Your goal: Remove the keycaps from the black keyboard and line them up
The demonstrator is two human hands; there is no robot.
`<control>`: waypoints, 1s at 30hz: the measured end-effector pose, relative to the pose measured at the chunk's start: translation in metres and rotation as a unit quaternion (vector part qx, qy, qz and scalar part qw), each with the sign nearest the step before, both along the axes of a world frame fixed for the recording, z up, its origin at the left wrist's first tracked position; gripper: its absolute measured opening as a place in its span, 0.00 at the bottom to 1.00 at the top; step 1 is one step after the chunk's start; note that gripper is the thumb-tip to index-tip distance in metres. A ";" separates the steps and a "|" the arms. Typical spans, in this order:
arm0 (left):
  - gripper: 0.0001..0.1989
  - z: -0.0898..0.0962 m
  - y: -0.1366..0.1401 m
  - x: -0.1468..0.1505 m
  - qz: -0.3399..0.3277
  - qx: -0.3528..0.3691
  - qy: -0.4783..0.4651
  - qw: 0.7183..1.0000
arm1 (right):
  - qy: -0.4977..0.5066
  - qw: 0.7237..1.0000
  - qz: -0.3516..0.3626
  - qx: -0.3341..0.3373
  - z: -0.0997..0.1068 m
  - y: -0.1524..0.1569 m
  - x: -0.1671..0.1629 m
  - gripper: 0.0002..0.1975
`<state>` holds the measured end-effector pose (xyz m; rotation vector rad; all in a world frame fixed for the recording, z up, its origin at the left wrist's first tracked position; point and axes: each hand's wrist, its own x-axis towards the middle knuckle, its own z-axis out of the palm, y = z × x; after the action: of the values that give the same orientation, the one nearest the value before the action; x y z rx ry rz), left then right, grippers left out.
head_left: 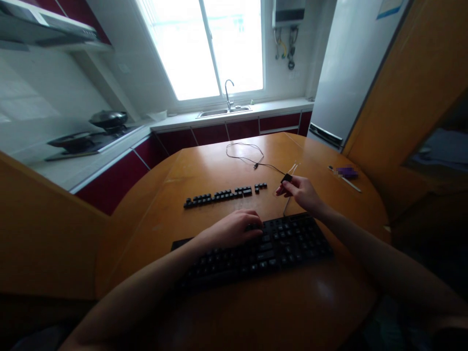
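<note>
A black keyboard (pixel 270 246) lies on the wooden table in front of me. My left hand (pixel 237 228) rests palm down on its upper edge, fingers loosely bent and thumb apart, holding nothing I can see. Beyond the keyboard's right part, my right hand (pixel 298 190) pinches a small black squarish piece (pixel 286 178) between thumb and fingers. Thin pale wires show above and below that hand; whether they join the piece, I cannot tell. Loose black keycaps (pixel 223 195) stand in rows behind the keyboard.
A thin black cable (pixel 243 158) loops across the far tabletop (pixel 204 163). At the right lie a thin white brush-like stick (pixel 351 184) and a purple item (pixel 347 172). Past the table are a sink (pixel 226 112), a stove with pans (pixel 106 119) and a fridge (pixel 340 73).
</note>
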<state>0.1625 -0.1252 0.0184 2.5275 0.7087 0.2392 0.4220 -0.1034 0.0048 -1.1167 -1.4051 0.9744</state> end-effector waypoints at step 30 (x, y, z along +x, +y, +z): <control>0.09 -0.026 0.012 0.008 0.023 -0.045 -0.083 0.995 | -0.283 0.888 0.357 0.061 0.016 -0.024 0.016 0.08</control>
<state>0.1702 -0.1133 -0.0075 2.3751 0.6969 0.4202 0.4380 -0.1272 0.0205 -0.8129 -2.4280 1.0739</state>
